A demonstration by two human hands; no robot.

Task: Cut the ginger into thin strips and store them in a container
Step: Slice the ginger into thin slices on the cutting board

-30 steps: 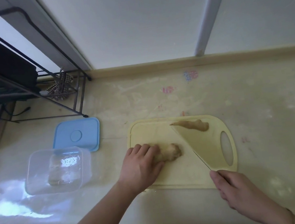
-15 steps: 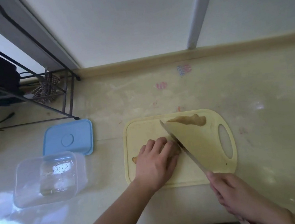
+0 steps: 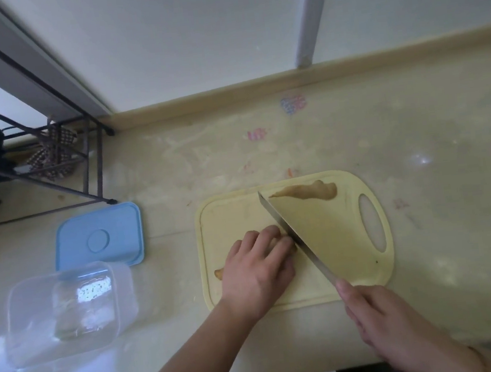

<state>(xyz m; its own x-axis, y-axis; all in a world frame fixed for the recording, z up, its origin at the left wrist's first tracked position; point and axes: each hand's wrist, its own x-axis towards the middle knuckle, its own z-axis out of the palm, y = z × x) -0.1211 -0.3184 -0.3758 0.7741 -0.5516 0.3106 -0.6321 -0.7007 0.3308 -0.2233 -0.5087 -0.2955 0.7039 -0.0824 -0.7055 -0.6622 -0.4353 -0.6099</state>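
A pale yellow cutting board [image 3: 235, 214] lies on the counter. My left hand [image 3: 258, 271] covers a piece of ginger [image 3: 219, 273] with curled fingers; only its left tip shows. My right hand [image 3: 384, 313] grips the handle of a broad knife [image 3: 314, 233], whose blade stands against my left fingertips. A second ginger piece [image 3: 309, 192] lies at the board's far edge. A clear plastic container [image 3: 65, 310] stands open at the left, with its blue lid [image 3: 100, 236] behind it.
A black wire rack [image 3: 52, 165] with a checked cloth stands at the back left. A wall and a white window frame [image 3: 307, 16] rise behind the counter. The counter's front edge runs just below my forearms.
The knife has swung left until its blade meets my left fingertips. My left hand has slid right over the ginger, hiding most of it. The camera has tilted further down.
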